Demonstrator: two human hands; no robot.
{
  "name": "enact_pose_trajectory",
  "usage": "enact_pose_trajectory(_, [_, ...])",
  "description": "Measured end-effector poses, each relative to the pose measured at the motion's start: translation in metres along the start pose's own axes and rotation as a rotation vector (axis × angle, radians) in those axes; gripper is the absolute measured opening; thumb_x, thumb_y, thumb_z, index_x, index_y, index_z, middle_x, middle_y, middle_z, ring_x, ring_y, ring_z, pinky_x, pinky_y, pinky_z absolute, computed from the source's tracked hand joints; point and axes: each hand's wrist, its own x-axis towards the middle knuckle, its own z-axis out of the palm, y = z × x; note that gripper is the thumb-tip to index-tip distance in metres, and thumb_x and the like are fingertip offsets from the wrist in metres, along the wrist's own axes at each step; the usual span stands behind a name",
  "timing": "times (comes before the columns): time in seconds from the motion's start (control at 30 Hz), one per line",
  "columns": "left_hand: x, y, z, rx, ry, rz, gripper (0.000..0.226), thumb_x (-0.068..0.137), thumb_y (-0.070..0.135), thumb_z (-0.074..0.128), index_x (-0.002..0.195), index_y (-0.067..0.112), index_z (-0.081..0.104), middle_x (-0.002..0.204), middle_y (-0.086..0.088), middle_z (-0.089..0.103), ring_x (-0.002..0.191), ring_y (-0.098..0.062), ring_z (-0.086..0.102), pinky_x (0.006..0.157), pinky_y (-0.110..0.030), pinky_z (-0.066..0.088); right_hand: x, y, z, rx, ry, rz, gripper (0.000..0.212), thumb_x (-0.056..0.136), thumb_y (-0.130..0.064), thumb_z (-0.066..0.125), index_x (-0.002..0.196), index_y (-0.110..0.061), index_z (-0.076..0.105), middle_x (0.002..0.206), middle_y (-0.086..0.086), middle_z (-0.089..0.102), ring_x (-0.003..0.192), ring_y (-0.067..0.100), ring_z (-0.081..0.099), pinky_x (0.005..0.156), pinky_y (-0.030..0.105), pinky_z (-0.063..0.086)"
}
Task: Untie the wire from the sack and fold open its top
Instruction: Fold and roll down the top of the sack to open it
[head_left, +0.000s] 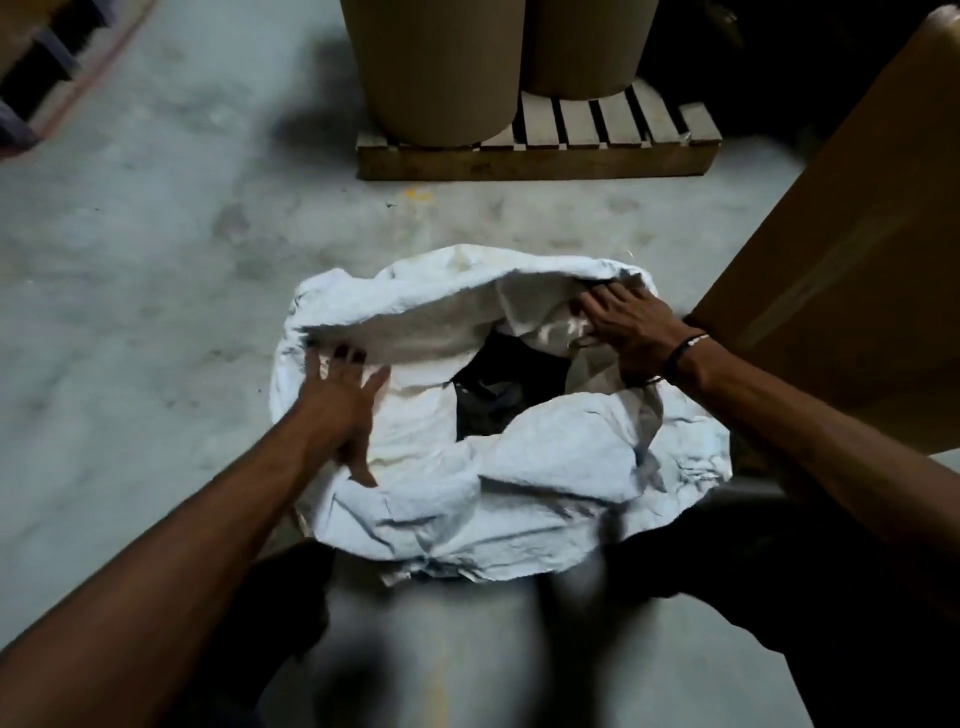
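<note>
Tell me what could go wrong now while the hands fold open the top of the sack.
1. The left hand lies flat on the sack rim, so the fabric may slip back over the dark opening.
2. The large cardboard box stands close beside the right hand; it may block folding that side.
</note>
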Motion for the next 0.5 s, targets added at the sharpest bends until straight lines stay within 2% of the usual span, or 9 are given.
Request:
enact_pose_trajectory(0.07, [-0.001, -0.01, -0.009, -0.029, -0.043, 0.004, 0.161, 0.049, 0.072, 0.09, 0.166, 0.023, -0.01, 0.173, -0.018, -0.012, 0.161, -0.037, -0.009, 0.122, -0.069, -0.006, -0.004, -0.001, -0.004, 0.008, 0.004, -0.042, 0.098, 0.058, -0.018, 0.08, 0.146, -0.012, 0.037, 0.139, 0.011, 0.046, 0.129, 0.031, 0.048, 0.103, 0.041, 0.037])
enact_pose_trajectory(0.13, [-0.001, -0.004, -0.018, -0.155, -0.068, 0.072, 0.156, 0.05, 0.065, 0.094, 0.166, 0.026, -0.001, 0.174, -0.013, 0.006, 0.162, -0.034, 0.009, 0.126, -0.061, 0.008, -0.006, -0.006, -0.007, 0.061, 0.058, -0.073, 0.097, 0.052, -0.026, 0.083, 0.139, -0.016, 0.042, 0.128, 0.008, 0.048, 0.117, 0.03, 0.051, 0.097, 0.042, 0.041])
enact_pose_trajectory(0.2, [0.005, 0.004, -0.026, -0.406, -0.006, 0.157, 0.131, 0.058, 0.052, 0.097, 0.163, 0.025, 0.023, 0.164, -0.009, 0.039, 0.149, -0.029, 0.041, 0.121, -0.045, 0.035, -0.005, -0.012, -0.011, 0.144, 0.075, -0.097, 0.104, 0.044, -0.041, 0.091, 0.135, -0.019, 0.044, 0.124, 0.005, 0.048, 0.113, 0.028, 0.05, 0.097, 0.044, 0.043])
enact_pose_trajectory(0.27, [0.011, 0.011, -0.034, -0.67, 0.138, 0.206, 0.095, 0.068, 0.044, 0.095, 0.148, 0.02, 0.049, 0.143, -0.007, 0.061, 0.127, -0.025, 0.06, 0.106, -0.039, 0.05, -0.003, -0.015, -0.015, 0.235, 0.066, -0.125, 0.111, 0.04, -0.052, 0.096, 0.134, -0.019, 0.045, 0.127, 0.004, 0.049, 0.116, 0.027, 0.049, 0.099, 0.044, 0.041])
enact_pose_trajectory(0.33, [0.016, 0.014, -0.043, -0.82, 0.361, 0.227, 0.085, 0.067, 0.045, 0.095, 0.138, 0.019, 0.056, 0.131, -0.001, 0.067, 0.118, -0.022, 0.064, 0.1, -0.041, 0.053, 0.0, -0.017, -0.018, 0.322, 0.065, -0.146, 0.112, 0.042, -0.055, 0.097, 0.134, -0.019, 0.046, 0.131, 0.004, 0.05, 0.119, 0.027, 0.049, 0.101, 0.042, 0.039])
enact_pose_trajectory(0.4, [0.023, 0.013, -0.053, -0.829, 0.553, 0.253, 0.09, 0.061, 0.049, 0.095, 0.137, 0.024, 0.052, 0.129, 0.006, 0.064, 0.118, -0.02, 0.062, 0.098, -0.042, 0.052, 0.001, -0.017, -0.02, 0.382, 0.084, -0.15, 0.117, 0.042, -0.057, 0.098, 0.139, -0.018, 0.044, 0.136, 0.005, 0.05, 0.123, 0.028, 0.048, 0.104, 0.043, 0.038])
enact_pose_trajectory(0.47, [0.033, 0.011, -0.062, -0.867, 0.648, 0.26, 0.094, 0.055, 0.06, 0.091, 0.134, 0.03, 0.049, 0.12, 0.013, 0.063, 0.11, -0.014, 0.062, 0.093, -0.038, 0.051, 0.002, -0.013, -0.021, 0.443, 0.126, -0.142, 0.125, 0.042, -0.06, 0.097, 0.144, -0.014, 0.04, 0.14, 0.008, 0.05, 0.127, 0.029, 0.049, 0.107, 0.044, 0.039])
enact_pose_trajectory(0.5, [0.039, 0.01, -0.067, -0.959, 0.668, 0.245, 0.091, 0.055, 0.063, 0.089, 0.13, 0.031, 0.049, 0.111, 0.016, 0.062, 0.101, -0.01, 0.062, 0.088, -0.035, 0.052, 0.003, -0.011, -0.022, 0.472, 0.154, -0.133, 0.126, 0.043, -0.06, 0.097, 0.145, -0.013, 0.039, 0.142, 0.008, 0.051, 0.128, 0.029, 0.05, 0.106, 0.043, 0.04])
